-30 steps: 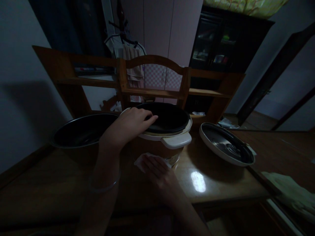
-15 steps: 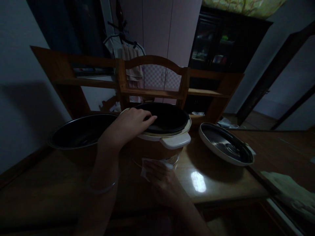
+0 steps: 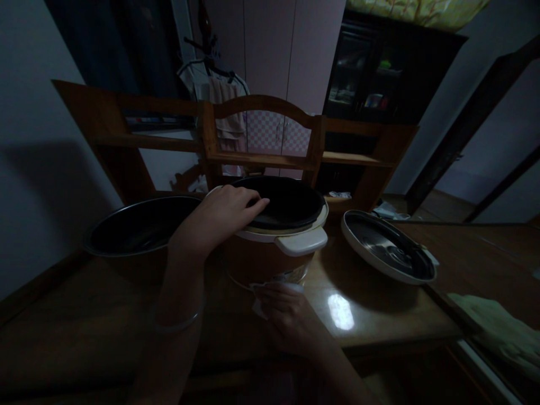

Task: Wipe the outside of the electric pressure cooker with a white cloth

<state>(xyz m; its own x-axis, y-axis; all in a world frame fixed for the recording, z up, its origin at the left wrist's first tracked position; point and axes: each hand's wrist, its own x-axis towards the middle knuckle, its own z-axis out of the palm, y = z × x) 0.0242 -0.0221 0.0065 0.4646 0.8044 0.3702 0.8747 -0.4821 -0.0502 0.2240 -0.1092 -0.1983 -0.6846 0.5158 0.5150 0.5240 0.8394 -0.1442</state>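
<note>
In the middle stands a rice cooker (image 3: pixel 262 260) with a white rim, a white side handle and a dark interior. My left hand (image 3: pixel 223 211) is closed over the cooker's left rim, its fingertips partly hidden inside. Low at the cooker's front, my right hand (image 3: pixel 287 315) pinches a thin white cloth (image 3: pixel 259 309) against the base. Most of that cloth is covered by the fingers. To the left sits a black inner pot (image 3: pixel 139 228), partly behind my left forearm. A round lid (image 3: pixel 386 247) lies on the right with its metal inner side up.
The pots stand on a glossy wooden desk (image 3: pixel 363 320) with a wooden shelf frame (image 3: pixel 261 160) along its back. A pale cloth (image 3: pixel 498 323) lies at the lower right. Clothes (image 3: pixel 225 104) hang behind the frame, near a wardrobe (image 3: pixel 270 56).
My right hand has moved slightly down and to the right with the white cloth, showing more of the cooker's lower front. My left hand stays on the rim.
</note>
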